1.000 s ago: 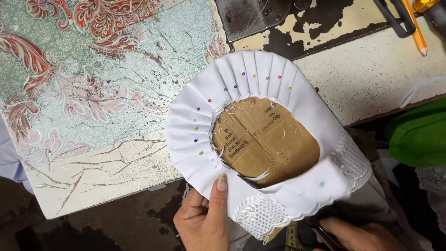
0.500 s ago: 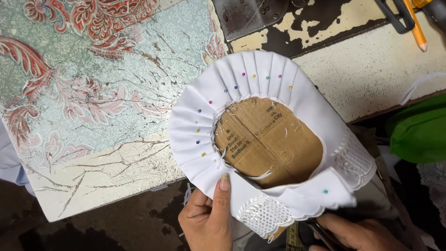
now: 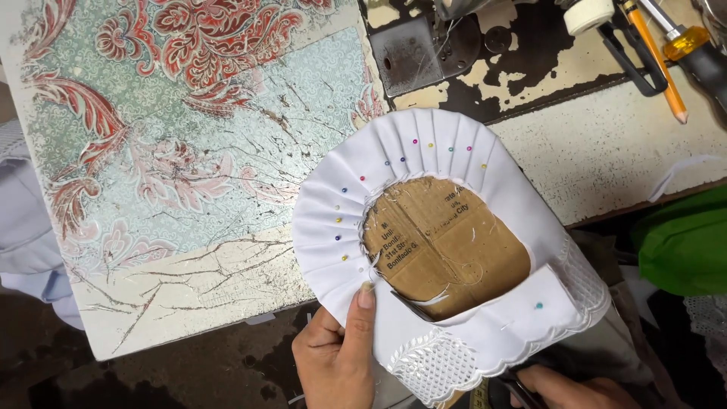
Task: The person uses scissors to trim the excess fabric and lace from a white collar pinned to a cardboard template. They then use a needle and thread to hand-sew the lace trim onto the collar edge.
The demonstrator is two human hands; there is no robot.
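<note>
Shifted a little toward the left and nearer the table edge over the last second: the pleated white fabric piece [image 3: 424, 163], pinned in a fan around a cardboard form [image 3: 447, 246] with coloured pins [image 3: 338, 220], and turned slightly so its lace-trimmed band [image 3: 485, 344] came lower right. Judged from that small turn as work on the pleats at the lower left of the opening. Lay half on the patterned tabletop [image 3: 174, 151] and half over its cracked front edge. Moved up with it, the left hand [image 3: 337, 356]: thumb pressed flat on the pleats beside the cardboard's edge, fingers hidden beneath, so pinching the fabric rim between thumb and fingers. Showed only partly at the bottom edge, the right hand [image 3: 568, 390]: curled under the lace band, seemingly against a dark tool, though could not tell what or how tightly. Stayed put farther right on the worn bench: the sewing machine's metal plate [image 3: 420, 49], an orange pencil [image 3: 655, 64], green cloth [image 3: 685, 242].
</note>
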